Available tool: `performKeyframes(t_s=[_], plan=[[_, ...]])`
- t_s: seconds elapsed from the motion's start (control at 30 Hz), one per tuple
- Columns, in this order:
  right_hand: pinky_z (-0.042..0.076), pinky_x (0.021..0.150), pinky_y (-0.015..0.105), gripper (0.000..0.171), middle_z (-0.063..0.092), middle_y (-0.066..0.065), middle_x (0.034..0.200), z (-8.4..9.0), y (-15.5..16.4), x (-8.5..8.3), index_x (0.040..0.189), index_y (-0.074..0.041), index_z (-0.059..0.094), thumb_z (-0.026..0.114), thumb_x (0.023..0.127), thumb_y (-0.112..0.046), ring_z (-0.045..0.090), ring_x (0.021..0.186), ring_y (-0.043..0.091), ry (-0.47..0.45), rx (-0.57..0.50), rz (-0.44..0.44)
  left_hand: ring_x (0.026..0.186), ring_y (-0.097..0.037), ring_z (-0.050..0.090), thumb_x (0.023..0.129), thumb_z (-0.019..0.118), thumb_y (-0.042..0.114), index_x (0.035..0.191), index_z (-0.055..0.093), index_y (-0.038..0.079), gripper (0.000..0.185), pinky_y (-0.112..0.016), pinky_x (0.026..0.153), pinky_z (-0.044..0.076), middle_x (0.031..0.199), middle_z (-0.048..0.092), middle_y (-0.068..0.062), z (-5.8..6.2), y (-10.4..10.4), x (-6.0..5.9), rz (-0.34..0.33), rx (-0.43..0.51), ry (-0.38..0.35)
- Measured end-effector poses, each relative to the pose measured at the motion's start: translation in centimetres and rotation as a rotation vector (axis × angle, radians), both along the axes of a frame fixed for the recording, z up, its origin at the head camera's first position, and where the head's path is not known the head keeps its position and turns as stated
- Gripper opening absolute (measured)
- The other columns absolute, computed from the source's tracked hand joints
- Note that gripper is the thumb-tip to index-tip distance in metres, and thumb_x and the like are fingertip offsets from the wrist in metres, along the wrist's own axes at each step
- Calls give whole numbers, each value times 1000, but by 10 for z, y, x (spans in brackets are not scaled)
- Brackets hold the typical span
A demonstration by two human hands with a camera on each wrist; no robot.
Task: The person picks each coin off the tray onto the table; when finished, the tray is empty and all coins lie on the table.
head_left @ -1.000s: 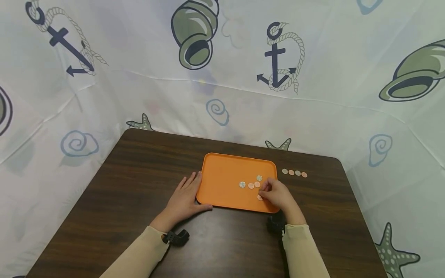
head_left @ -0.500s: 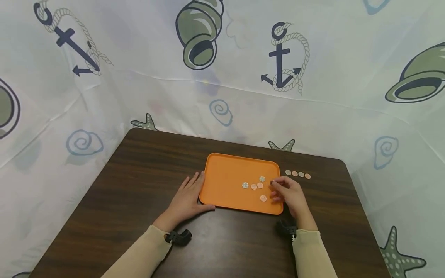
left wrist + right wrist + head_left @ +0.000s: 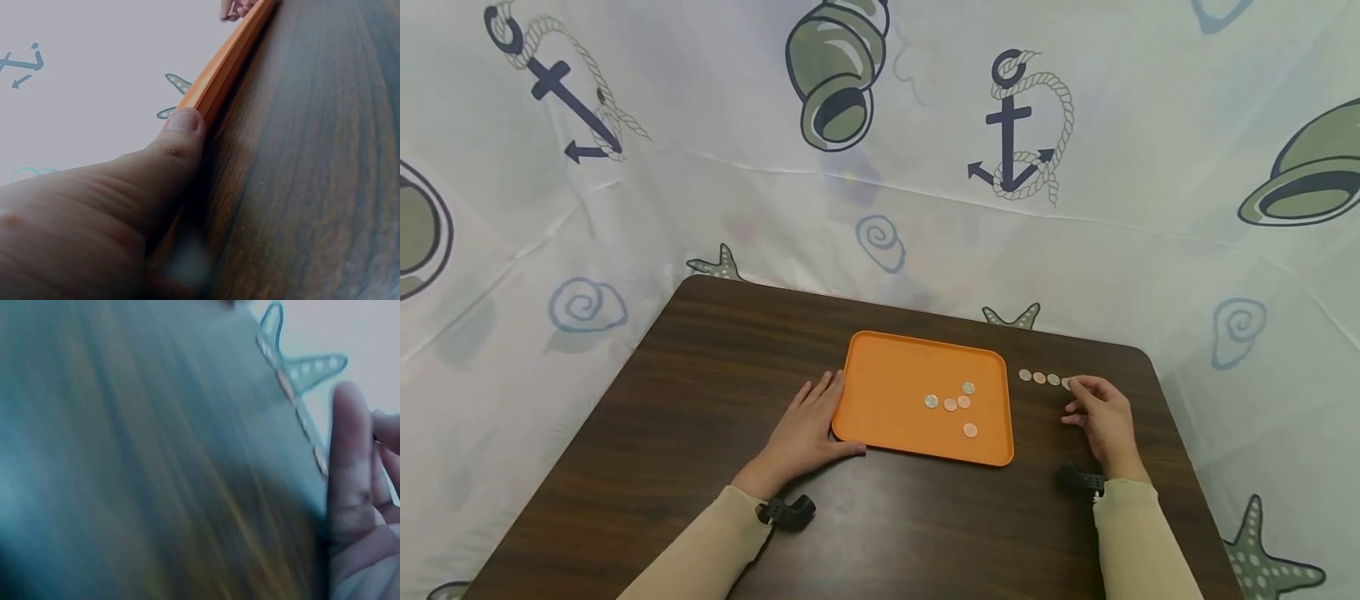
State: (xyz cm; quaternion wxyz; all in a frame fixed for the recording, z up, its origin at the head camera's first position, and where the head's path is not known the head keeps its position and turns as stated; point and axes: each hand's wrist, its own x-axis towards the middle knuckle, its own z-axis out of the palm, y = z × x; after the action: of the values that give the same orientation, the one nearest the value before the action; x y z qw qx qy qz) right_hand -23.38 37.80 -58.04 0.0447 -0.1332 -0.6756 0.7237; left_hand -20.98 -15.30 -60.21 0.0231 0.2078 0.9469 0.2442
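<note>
Orange shallow rectangular tray with raised rim (image 3: 887,375) lies mid-table on dark wood-grain (image 3: 940,533). On it: five flat round metal coins, two silver-toned (image 3: 932,402), three copper-toned (image 3: 970,430), all toward the tray's right half. Just right of the tray, directly on the wood: row of four like coins (image 3: 1054,380), silver and copper alternating left to right.

Left hand (image 3: 803,432): spread, fingertips at the tray's left edge, thumb touching the rim by the near-left corner. Right hand (image 3: 1105,421): at the row's right end, thumb and a fingertip pinching; judged to hold a coin, though the fingers hide most of it.

Handling (judgement): coins light, stiff, not fragile. Smooth faces may slip, and thinness makes flat-lying ones awkward to lift. Best hold: thumb and fingertip at opposite points of the edge, one side tipped up first. Tray probably light plastic, apt to slide; a steadying hand at its corner suits.
</note>
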Motion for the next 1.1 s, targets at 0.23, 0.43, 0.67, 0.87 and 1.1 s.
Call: performKeyframes(t_s=[0.23, 0.43, 0.67, 0.87, 1.1], plan=[[64, 56, 26, 28, 66, -5, 95, -1, 22, -14, 123, -2, 66, 76, 104, -19, 66, 61, 10, -112, 203, -150, 172, -28, 16, 85, 74, 82, 176, 10, 9, 134, -57, 141, 8, 183, 18, -9, 1, 3, 2, -5, -10, 0], [63, 58, 22, 38, 67, -14, 82, -1, 18, -22, 133, 4, 65, 73, 106, -22, 65, 60, 4, -180, 406, -131, 172, -28, 18, 84, 77, 81, 176, 12, 7, 134, -56, 141, 9, 183, 21, -10, 1, 1, 1, 5, -6, 25], [61, 54, 21, 34, 67, -16, 76, 0, 15, -21, 131, 6, 62, 71, 106, -16, 64, 55, 3, -200, 405, -193, 172, -27, 16, 84, 70, 87, 176, 10, 9, 135, -56, 141, 8, 183, 18, -9, -3, 3, 0, -7, -1, 5], [61, 54, 21, 35, 68, -16, 75, -2, 11, -24, 129, 4, 63, 73, 105, -19, 64, 54, 4, -207, 418, -200, 172, -27, 15, 84, 75, 83, 176, 9, 10, 135, -55, 141, 7, 183, 18, -9, -2, 0, 0, 5, -6, 7], [60, 53, 21, 33, 67, -13, 76, -2, 11, -25, 129, 3, 62, 74, 105, -16, 64, 54, 4, -217, 403, -210, 172, -27, 16, 84, 75, 82, 176, 10, 8, 134, -56, 141, 7, 183, 19, -9, 1, 1, -1, -2, -3, 10]])
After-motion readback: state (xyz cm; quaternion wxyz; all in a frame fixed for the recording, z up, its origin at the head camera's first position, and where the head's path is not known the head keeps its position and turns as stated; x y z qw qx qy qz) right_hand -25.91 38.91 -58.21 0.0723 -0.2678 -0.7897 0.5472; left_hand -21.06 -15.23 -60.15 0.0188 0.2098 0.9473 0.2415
